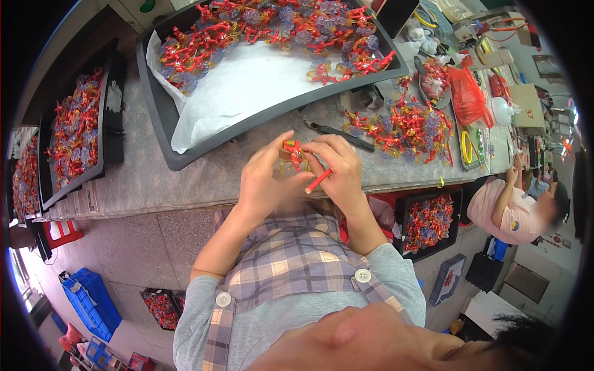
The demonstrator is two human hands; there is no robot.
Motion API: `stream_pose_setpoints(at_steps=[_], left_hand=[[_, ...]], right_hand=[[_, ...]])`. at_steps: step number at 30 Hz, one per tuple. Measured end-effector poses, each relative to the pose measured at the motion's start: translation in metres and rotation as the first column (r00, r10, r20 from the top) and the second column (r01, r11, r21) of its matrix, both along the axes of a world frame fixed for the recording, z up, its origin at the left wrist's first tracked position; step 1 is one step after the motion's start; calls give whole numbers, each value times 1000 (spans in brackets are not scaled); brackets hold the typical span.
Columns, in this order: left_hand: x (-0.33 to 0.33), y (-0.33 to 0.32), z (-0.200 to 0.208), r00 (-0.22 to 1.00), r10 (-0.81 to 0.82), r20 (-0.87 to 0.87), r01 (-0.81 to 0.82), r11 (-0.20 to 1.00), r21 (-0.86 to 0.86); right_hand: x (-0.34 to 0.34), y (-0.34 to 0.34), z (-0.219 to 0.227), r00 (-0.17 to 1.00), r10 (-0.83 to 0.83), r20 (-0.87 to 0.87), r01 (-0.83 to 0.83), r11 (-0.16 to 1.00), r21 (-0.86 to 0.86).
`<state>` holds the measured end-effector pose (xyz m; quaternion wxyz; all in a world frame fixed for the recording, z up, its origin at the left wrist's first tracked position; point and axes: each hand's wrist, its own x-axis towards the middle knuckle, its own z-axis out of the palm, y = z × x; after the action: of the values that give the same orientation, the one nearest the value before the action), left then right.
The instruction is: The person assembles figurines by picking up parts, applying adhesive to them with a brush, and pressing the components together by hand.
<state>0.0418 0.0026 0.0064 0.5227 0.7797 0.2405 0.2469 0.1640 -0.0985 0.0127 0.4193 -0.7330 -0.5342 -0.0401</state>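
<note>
Both my hands meet over the front edge of the grey worktable (154,179). My left hand (266,179) and my right hand (337,167) together pinch a small red and clear-yellow plastic toy piece (292,156). A red stick-like part (318,181) pokes out below my right fingers. Just beyond my hands lies a loose heap of similar red, purple and yellow pieces (402,127), with a dark hand tool (337,133) beside it.
A large black tray (162,117) lined with white sheet holds several more pieces along its far side. Other filled black trays (74,133) stand at the left and under the table (429,221). A red plastic bag (467,96) and a seated person (516,210) are at the right.
</note>
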Motion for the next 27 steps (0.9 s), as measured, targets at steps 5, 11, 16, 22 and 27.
stream_pose_setpoints(at_steps=[5,11,16,22,27], left_hand=[[3,1,15,975,-196,-105,208,970,125],[-4,22,38,977,-211,34,206,972,108],[-13,32,31,987,-130,95,127,991,33],[-20,24,26,983,-160,94,153,985,78],[-28,27,22,990,-120,79,118,992,33]], right_hand=[[17,-17,9,964,40,-262,-80,986,-144],[78,-41,2,864,-363,-348,363,929,-69],[81,-14,41,871,-464,164,479,875,-70],[124,88,58,920,110,375,81,885,-458],[141,126,24,778,326,537,297,563,-771]])
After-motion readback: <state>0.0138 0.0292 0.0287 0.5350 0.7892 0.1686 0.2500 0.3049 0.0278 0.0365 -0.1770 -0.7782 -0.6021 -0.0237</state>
